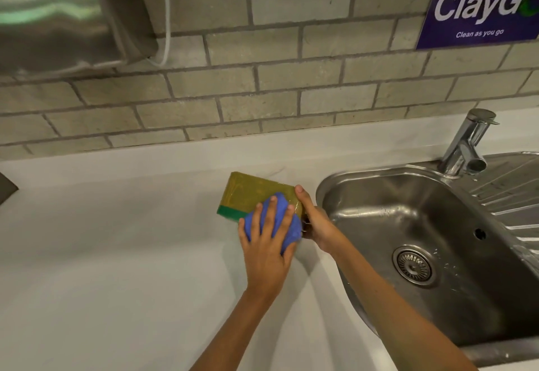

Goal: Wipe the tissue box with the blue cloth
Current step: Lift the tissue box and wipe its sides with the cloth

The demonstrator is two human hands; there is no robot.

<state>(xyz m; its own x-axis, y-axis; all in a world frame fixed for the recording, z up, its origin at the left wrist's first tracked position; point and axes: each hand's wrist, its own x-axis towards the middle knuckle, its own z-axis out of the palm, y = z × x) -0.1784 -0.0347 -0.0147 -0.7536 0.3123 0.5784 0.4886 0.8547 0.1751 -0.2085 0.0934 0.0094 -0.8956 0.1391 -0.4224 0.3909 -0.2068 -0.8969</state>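
The tissue box (252, 191), olive-yellow with a green band along its near edge, lies flat on the white counter (116, 254) just left of the sink. A crumpled blue cloth (280, 210) rests on the box's near right corner. My left hand (267, 242) presses flat on the cloth with fingers spread over it. My right hand (313, 219) grips the box's right end, thumb on top. The box's near right corner is hidden under the cloth and hands.
A steel sink (423, 225) with a drain (412, 265) and a chrome tap (466, 143) lies to the right, close to my right hand. A grey brick wall (262, 79) stands behind. A metal dispenser (58, 15) hangs top left, a purple sign (481, 6) top right.
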